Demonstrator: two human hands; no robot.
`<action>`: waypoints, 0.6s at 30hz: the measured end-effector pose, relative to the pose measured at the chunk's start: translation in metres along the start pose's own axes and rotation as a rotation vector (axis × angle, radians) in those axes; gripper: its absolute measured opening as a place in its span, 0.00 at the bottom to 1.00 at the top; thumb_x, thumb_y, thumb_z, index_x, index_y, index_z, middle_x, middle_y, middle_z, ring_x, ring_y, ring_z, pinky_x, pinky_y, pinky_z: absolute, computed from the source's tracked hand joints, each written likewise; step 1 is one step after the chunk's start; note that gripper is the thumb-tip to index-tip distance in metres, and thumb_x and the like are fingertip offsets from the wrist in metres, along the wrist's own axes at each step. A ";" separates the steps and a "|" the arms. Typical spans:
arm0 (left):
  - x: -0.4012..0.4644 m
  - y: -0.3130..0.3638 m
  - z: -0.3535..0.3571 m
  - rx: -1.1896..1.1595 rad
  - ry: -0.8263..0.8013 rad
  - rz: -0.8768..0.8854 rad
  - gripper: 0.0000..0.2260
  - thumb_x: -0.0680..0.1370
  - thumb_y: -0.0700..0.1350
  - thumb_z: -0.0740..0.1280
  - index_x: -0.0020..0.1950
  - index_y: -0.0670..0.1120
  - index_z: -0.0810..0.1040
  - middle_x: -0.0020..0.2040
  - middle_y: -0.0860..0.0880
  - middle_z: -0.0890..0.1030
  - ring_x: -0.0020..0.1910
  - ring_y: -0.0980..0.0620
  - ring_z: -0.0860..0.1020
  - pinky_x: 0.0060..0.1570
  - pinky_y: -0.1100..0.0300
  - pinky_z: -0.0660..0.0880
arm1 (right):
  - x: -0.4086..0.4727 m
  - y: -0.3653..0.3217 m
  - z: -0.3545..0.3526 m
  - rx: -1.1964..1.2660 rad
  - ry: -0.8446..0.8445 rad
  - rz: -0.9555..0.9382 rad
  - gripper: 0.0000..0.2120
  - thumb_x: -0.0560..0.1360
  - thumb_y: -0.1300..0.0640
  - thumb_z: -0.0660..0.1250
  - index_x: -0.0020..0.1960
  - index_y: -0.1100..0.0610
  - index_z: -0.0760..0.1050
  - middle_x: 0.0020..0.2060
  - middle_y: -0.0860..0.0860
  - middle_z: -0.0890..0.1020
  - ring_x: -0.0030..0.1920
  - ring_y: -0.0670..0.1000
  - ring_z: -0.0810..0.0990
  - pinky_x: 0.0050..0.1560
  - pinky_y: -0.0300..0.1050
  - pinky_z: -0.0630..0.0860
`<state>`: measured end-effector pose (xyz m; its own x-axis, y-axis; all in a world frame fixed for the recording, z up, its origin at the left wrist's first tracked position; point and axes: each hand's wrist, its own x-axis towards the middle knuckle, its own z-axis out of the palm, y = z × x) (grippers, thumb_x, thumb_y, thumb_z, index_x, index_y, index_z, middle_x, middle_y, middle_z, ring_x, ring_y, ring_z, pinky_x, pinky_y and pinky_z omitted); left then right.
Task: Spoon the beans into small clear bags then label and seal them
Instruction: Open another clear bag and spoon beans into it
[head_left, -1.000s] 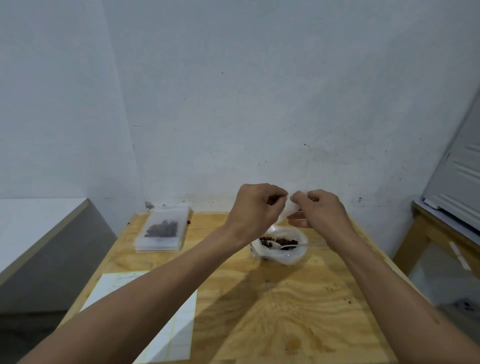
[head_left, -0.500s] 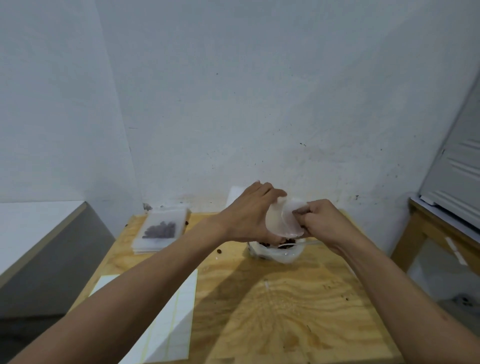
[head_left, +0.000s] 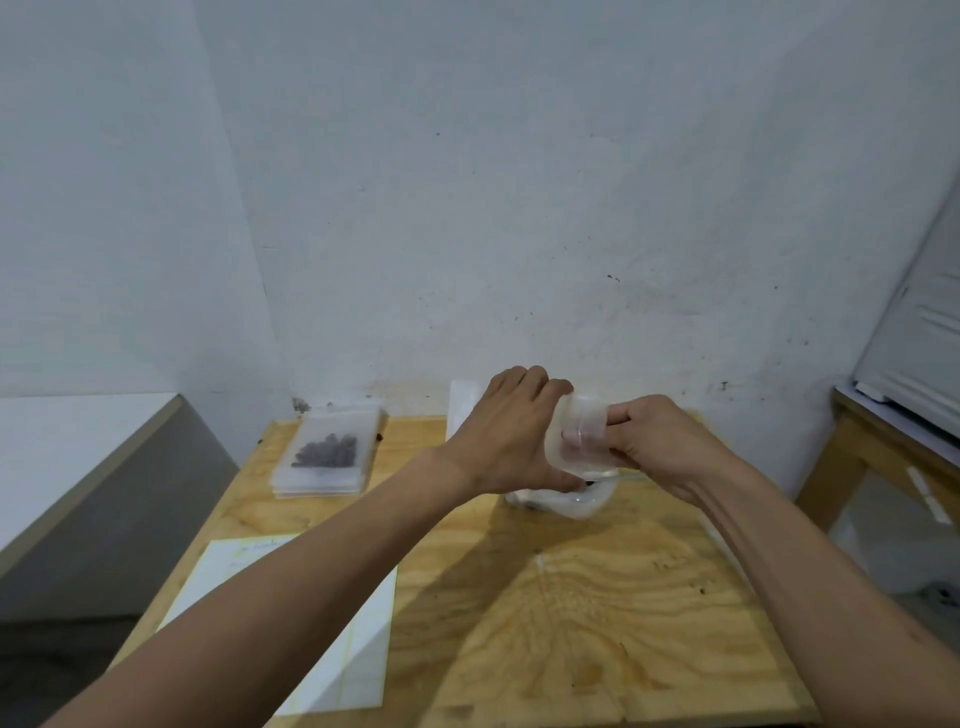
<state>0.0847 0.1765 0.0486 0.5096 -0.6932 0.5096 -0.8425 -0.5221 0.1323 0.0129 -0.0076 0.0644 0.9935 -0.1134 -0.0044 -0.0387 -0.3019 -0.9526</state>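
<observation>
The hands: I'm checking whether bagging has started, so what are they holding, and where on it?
Both hands, left hand and right hand, hold one small clear bag by its opposite side edges, above the bean container.

- The small bag (head_left: 576, 436) between my hands is clear, faintly milky.
- Left of my left hand (head_left: 511, 434), dark purplish-brown beans (head_left: 326, 451) show through frosted bags.
- Below my hands, the table (head_left: 597, 613) is pale yellow-tan plywood with wavy grain.
- Under my left forearm, the label sheet (head_left: 358, 644) is white with yellow lines.
</observation>
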 end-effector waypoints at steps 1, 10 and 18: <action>-0.001 0.000 0.000 -0.021 -0.016 -0.009 0.44 0.62 0.66 0.80 0.68 0.43 0.74 0.55 0.48 0.74 0.53 0.48 0.71 0.59 0.57 0.67 | -0.001 0.000 0.001 0.041 -0.021 0.017 0.07 0.71 0.63 0.78 0.47 0.66 0.86 0.44 0.59 0.88 0.47 0.56 0.87 0.54 0.50 0.82; -0.008 -0.010 -0.002 -0.128 -0.137 -0.057 0.38 0.69 0.64 0.77 0.72 0.47 0.71 0.59 0.52 0.74 0.58 0.52 0.72 0.61 0.59 0.68 | -0.003 0.004 0.003 0.074 -0.133 0.050 0.16 0.72 0.56 0.78 0.53 0.67 0.84 0.50 0.62 0.87 0.55 0.59 0.87 0.62 0.51 0.81; -0.004 -0.005 0.008 -0.039 -0.079 -0.034 0.36 0.66 0.58 0.78 0.69 0.44 0.73 0.55 0.49 0.77 0.52 0.48 0.75 0.53 0.59 0.68 | 0.006 0.004 0.010 -0.001 -0.035 0.022 0.10 0.73 0.56 0.78 0.45 0.64 0.85 0.36 0.57 0.85 0.37 0.52 0.84 0.43 0.39 0.77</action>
<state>0.0882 0.1776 0.0388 0.5487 -0.7132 0.4361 -0.8300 -0.5271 0.1824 0.0199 -0.0001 0.0578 0.9956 -0.0867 -0.0357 -0.0603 -0.3004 -0.9519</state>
